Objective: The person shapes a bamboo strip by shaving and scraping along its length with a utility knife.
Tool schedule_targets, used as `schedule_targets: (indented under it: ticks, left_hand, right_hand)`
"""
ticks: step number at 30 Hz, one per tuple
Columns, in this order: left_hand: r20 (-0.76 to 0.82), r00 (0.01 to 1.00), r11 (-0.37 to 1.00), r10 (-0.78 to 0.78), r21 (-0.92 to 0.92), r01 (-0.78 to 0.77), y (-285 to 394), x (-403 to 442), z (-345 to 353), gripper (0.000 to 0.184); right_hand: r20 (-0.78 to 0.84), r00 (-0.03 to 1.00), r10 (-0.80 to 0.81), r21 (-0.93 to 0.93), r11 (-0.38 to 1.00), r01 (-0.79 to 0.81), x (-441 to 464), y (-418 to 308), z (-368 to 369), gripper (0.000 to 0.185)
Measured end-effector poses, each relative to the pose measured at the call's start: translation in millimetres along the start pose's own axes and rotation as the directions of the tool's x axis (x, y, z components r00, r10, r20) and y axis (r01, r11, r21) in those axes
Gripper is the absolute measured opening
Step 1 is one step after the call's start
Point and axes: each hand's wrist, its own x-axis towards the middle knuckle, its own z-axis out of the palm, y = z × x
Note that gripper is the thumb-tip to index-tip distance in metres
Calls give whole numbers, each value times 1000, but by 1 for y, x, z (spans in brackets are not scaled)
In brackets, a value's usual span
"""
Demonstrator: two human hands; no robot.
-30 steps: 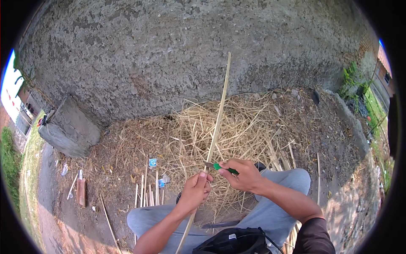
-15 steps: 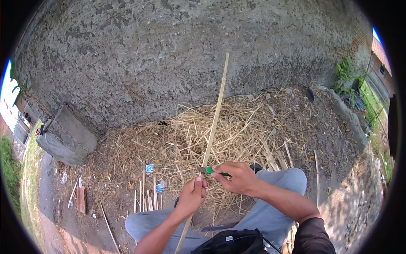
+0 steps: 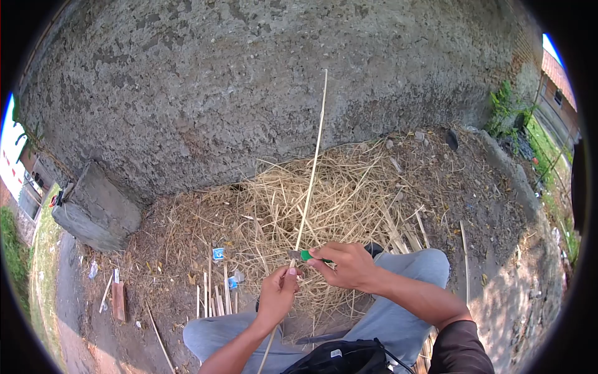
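A long, thin bamboo strip [image 3: 314,162] slants upward from my lap toward the wall, its narrow edge turned to me. My left hand [image 3: 278,290] is closed around its lower part, just below the blade. In my right hand [image 3: 346,264] is a knife with a green handle [image 3: 306,255], the fingers wrapped round it. Its short, dark blade [image 3: 294,254] lies across the strip, touching it just above my left hand. The lower end of the strip runs down between my legs.
Pale shavings [image 3: 324,206] lie heaped ahead of my legs. Several cut strips [image 3: 215,300] rest at the left, near blue-and-white packets [image 3: 218,254]. A concrete block [image 3: 99,206] stands against the rough wall [image 3: 249,93]. Farther left lies a wide blade with a wooden handle [image 3: 119,300]. A black bag [image 3: 339,358] is at my waist.
The bamboo strip has turned from its broad face to its narrow edge, and its top has shifted slightly left. Both hands keep their hold, with my left hand a little lower.
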Motion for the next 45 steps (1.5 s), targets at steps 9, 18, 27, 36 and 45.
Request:
schedule_targets:
  ticks: [9, 18, 27, 36, 45]
  left_hand:
    - [-121, 983, 977, 135, 182, -112, 7, -9, 2, 28]
    - [-101, 994, 998, 28, 67, -22, 17, -13, 0, 29]
    - [-60, 998, 999, -15, 42, 18, 15, -13, 0, 29]
    - [-17, 999, 996, -46, -78, 44, 28, -17, 6, 27]
    - [80, 989, 989, -127, -62, 132, 17, -37, 16, 30]
  right_hand:
    - [-28, 999, -40, -20, 999, 39, -2, -1, 4, 14]
    - [-66, 988, -142, -74, 988, 137, -5, -1, 4, 17]
    - [-115, 968, -221, -157, 967, 202, -4, 4, 2, 18]
    - [-157, 957, -244, -183, 959, 215, 2, 2, -2, 19]
    - [-315, 948, 35, -136, 987, -82, 22, 41, -27, 15]
